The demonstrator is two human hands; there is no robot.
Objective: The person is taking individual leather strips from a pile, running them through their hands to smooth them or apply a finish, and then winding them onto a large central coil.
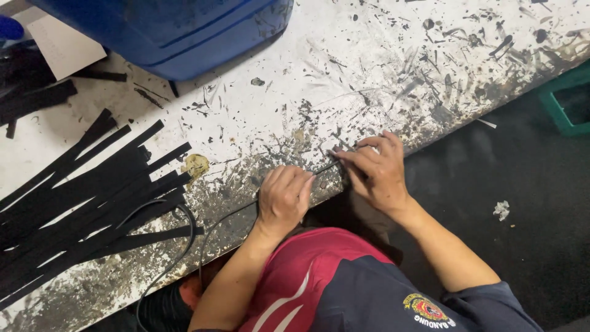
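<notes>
My left hand (pixel 284 198) is curled into a fist at the near edge of the stained white table (pixel 344 67), closed on a thin black strip (pixel 326 166). My right hand (pixel 376 171) pinches the other end of the same strip between thumb and fingertips, just right of the left hand. The strip runs taut between the two hands, lying along the table edge. A thin black cord (pixel 212 230) trails from under my left hand down off the table edge.
A pile of long flat black strips (pixel 80 197) lies fanned out on the left of the table. A blue plastic container (pixel 178 31) stands at the back. A white card (pixel 64 46) lies beside it. A green crate (pixel 568 101) sits on the dark floor at right.
</notes>
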